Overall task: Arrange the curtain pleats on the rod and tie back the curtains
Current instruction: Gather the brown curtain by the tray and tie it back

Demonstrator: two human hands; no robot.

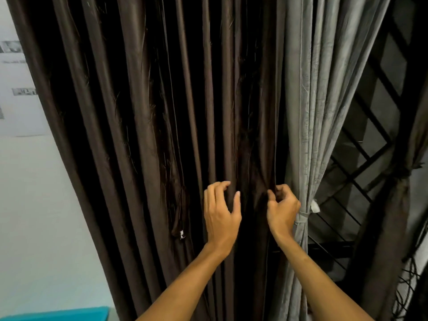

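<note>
Forearms raised, the left hand (220, 210) curls round a pleat of the brown curtain (139, 112); the right hand (283, 208) pinches its edge.

We saw our left hand (221, 214) curled round a pleat of the brown curtain (129, 112), our right hand (283, 209) pinching its edge fold, the grey curtain (310, 100) just beside, gathered by a grey tie-back (303, 215), a dark window grille (370, 158) behind.
</note>
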